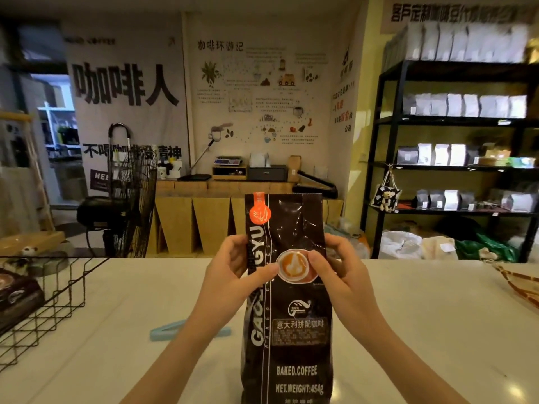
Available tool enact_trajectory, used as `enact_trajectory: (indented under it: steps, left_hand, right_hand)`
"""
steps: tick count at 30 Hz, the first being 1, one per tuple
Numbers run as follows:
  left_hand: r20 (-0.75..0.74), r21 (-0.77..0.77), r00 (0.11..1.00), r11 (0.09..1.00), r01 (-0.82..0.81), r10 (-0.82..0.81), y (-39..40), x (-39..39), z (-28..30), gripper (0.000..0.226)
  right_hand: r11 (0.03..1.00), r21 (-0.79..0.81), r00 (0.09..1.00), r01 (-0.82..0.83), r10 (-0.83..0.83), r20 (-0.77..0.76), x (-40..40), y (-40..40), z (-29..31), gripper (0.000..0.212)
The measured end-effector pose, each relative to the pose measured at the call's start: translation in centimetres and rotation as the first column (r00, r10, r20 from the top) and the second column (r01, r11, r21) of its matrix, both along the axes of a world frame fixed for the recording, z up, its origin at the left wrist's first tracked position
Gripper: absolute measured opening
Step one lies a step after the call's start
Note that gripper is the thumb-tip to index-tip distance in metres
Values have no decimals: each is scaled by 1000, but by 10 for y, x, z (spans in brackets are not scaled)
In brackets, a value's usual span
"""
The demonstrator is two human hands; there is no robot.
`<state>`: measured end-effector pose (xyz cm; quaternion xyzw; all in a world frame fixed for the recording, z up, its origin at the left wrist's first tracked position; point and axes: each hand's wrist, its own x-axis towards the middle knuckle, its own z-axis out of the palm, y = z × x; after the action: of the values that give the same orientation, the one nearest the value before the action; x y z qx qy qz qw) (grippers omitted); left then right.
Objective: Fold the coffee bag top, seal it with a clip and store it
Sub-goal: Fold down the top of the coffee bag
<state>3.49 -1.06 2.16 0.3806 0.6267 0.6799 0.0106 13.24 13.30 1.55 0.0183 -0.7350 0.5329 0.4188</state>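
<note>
A tall dark brown coffee bag (287, 339) with white lettering and a latte-cup picture stands upright on the white counter (437, 316) in front of me. Its top is unfolded and straight. My left hand (233, 269) grips the bag's left side at mid-height, thumb on the front. My right hand (335, 263) grips the right side, thumb pressed near the cup picture. A light blue clip (166, 332) lies flat on the counter to the left, partly hidden behind my left forearm.
A black wire basket (52, 293) holding a dark coffee package stands at the left on the counter. A patterned cloth (522, 284) lies at the right edge. Behind the counter are a fan, cardboard boxes and black shelves (455, 121) with bags.
</note>
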Motion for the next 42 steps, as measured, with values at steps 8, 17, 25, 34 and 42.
enact_trajectory:
  steps: [8,17,25,34,42]
  left_hand:
    - [57,-114,997,992,52,-46,2,3,-1,44]
    - [98,-94,994,993,66,-57,6,1,-4,28]
    - [128,-24,992,1000,-11,14,10,11,-9,73]
    - [151,-91,988,995,30,-16,7,21,-31,95]
    - [141,-95,990,995,34,-21,11,33,-35,83]
  right_hand:
    - [999,-28,999,-41,42,28,0,8,0,27]
    - [998,32,997,57,-59,55,0,9,2,50]
    - [482,776,896,408,-373,-239,-23,-21,92,49]
    - [459,888,929,24,-339,150,-75,-34,115,40]
    - [271,874,831,403,-509,-225,-80,-43,106,55]
